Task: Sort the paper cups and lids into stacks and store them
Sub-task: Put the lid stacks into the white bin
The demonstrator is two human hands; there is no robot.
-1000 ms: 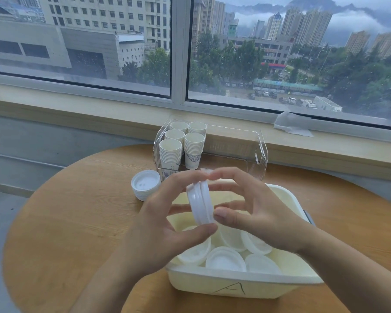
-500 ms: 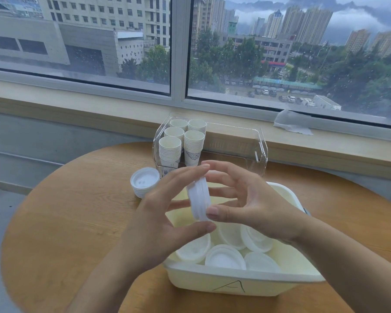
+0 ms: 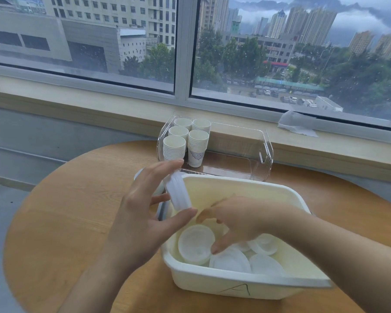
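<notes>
My left hand (image 3: 142, 213) grips a small stack of white lids (image 3: 177, 190) on edge, between thumb and fingers, over the left rim of the cream tub (image 3: 242, 286). My right hand (image 3: 242, 219) reaches down into the tub, its fingers curled over the loose white lids (image 3: 195, 243) lying at the bottom; whether it holds one I cannot tell. Several stacks of paper cups (image 3: 174, 147) stand in the left part of a clear plastic bin (image 3: 265, 152) behind the tub.
The tub and bin sit on a round wooden table (image 3: 66, 213). A lid stack on the table (image 3: 137, 176) is mostly hidden behind my left hand. A window sill (image 3: 325, 152) runs behind, with a crumpled tissue (image 3: 297, 126) on it.
My right hand has let go of the held lid stack and dropped into the tub onto the loose lids. My left hand has carried the stack a little to the left.
</notes>
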